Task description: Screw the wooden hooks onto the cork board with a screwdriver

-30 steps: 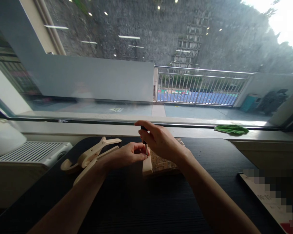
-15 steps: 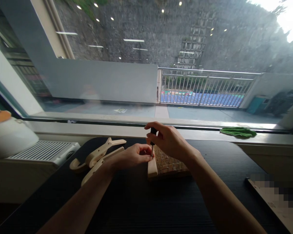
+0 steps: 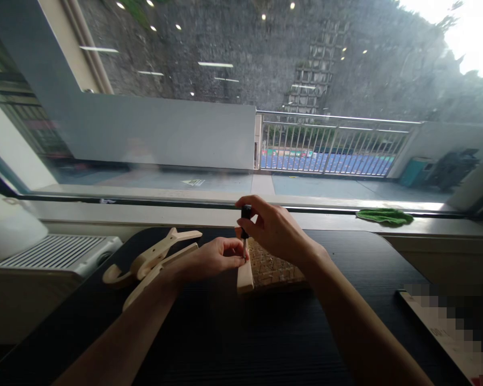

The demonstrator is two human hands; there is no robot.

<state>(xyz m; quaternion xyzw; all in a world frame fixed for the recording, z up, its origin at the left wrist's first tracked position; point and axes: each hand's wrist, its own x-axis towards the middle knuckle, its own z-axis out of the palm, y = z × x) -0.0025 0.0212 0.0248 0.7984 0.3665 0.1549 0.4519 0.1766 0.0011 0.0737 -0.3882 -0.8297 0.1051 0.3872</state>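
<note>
Screwdriver (image 3: 245,213), head view: it stands just below the dial's centre, at six o'clock, its shaft pointing down toward a pale wooden strip (image 3: 245,277). The strip lies at six o'clock along the edge of a brown textured panel (image 3: 273,268), which extends toward five o'clock on the dark table (image 3: 225,338). My right hand (image 3: 275,225) is closed around the black handle with bent fingers and thumb. My left hand (image 3: 215,257) is drawn into a near-closed pinch by the tip; whether it grips the shaft or something small beneath, I cannot tell. Loose wooden parts (image 3: 155,250) lie at eight o'clock, beyond my left wrist. Compared with one second ago, the handle leans less and is nearly upright; I judge that the shaft is now better lined up with the strip, the work there being unfinished. Lettering: I read no brand on the handle. A part-pixelated object (image 3: 430,319) at four o'clock bears faint marks, perhaps zeros; a triangular floor sign (image 3: 193,183), outside at nine o'clock, is too small to read.
</note>
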